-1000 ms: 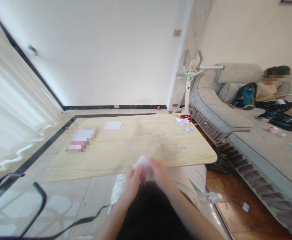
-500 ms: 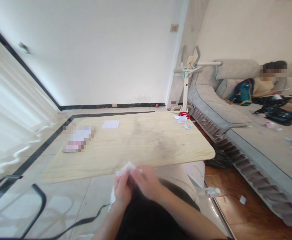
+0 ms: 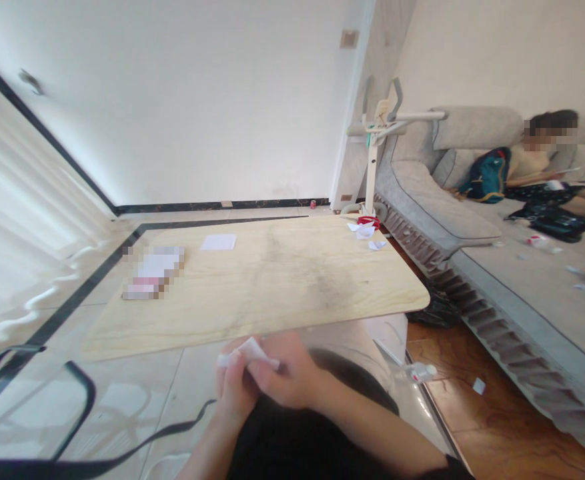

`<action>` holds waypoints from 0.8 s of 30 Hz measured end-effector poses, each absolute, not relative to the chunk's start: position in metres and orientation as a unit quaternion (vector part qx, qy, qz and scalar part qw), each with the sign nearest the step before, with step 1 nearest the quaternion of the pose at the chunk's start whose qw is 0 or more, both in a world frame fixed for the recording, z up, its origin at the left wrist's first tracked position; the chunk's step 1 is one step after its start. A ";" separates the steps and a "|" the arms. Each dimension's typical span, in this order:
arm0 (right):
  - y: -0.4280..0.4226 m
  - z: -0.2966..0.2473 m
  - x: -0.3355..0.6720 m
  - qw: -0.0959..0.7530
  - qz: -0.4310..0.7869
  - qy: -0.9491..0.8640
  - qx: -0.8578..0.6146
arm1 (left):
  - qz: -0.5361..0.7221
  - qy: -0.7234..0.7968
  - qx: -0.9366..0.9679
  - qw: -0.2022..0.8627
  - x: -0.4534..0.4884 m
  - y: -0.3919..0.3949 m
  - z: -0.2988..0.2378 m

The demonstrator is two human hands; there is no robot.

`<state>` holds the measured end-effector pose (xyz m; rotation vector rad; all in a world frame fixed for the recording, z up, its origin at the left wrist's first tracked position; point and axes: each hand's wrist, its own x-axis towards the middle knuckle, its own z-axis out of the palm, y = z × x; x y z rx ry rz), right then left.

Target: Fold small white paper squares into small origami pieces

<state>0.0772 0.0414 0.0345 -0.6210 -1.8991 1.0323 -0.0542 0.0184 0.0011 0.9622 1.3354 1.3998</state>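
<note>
Both my hands are closed together on a small folded piece of white paper point(image 3: 249, 351), held just in front of the near edge of a pale wooden table point(image 3: 272, 293). My left hand point(image 3: 232, 387) grips it from below and the left. My right hand point(image 3: 285, 373) pinches it from the right, fingers pressed on its top. The paper sits above my lap, off the table.
On the table lie a white sheet point(image 3: 219, 242) at the far side, a blurred flat item point(image 3: 152, 272) at left, and paper scraps with a red object point(image 3: 367, 227) at the far right corner. A grey sofa point(image 3: 472, 227) with a seated person point(image 3: 547, 160) stands right. A black strap point(image 3: 72, 400) lies at lower left.
My hands have carried the paper down and to the left, from over the table's near edge to below it, and the paper looks smaller and more tightly folded.
</note>
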 end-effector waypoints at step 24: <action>0.109 -0.015 0.088 0.529 0.613 -0.454 -0.372 | 0.571 0.432 0.386 0.582 -0.022 0.107 -0.027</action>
